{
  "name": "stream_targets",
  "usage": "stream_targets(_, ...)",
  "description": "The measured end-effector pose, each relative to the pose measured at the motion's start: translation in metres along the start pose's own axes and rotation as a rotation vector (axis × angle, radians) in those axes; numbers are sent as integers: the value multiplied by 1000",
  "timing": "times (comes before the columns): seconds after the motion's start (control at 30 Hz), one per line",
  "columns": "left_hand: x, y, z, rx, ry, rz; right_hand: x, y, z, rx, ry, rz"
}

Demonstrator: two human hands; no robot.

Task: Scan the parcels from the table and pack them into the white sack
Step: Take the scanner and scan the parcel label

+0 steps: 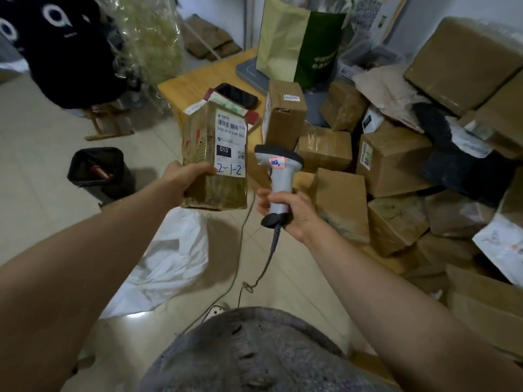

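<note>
Here, left hand [181, 176] gripping parcel [216, 157], right hand [285, 210] gripping scanner [278, 171]

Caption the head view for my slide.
Left hand holds a labelled parcel beside the scanner gripped by the right hand; sack below.

At your 9 o'clock a black plastic waste bin with a dark liner [111, 190] stands on the pale tiled floor [42, 179], with something red inside it. At 10 o'clock hangs a black fabric printed with white rings [70, 52], and below it sits a low wooden frame [110, 130]. At 11 o'clock you have a clear plastic bag of pale straw-like filling [152, 38]. At 12 o'clock a dark flat phone [237, 96] lies screen up, and behind it a green and pale paper bag [300, 43] stands upright on a grey flat slab [249, 73].
</note>
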State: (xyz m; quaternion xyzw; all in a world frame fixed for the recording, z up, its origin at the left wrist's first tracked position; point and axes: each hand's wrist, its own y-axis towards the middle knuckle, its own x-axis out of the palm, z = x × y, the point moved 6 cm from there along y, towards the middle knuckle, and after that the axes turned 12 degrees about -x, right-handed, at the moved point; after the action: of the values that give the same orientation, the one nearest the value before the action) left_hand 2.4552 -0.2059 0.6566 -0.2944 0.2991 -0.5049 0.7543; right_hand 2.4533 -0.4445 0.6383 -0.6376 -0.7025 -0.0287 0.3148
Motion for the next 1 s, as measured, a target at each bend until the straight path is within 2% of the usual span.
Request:
stream_targets(0.1,-16,-9,-23,7,-15,54,9,-12,0,77,-145,-137)
stream_targets(0.17,-27,-16,-39,29,-46,81,18,-18,4,136,-161,-175)
stream_targets(0.33,-62,-33,-75,67,-104,218,47,-27,14,103,-256,-329)
stream_targets(0.43,-83,-43,-94,77,-138,281,69,-33,23,156,-352,-411)
stream_targets(0.73,-132,-66,-140,22,-218,439,118,-49,56,205,-506,-430)
stream_targets(1.0,-158,-69,-162,-1,-254,463,149,-58,64,205,-587,-449)
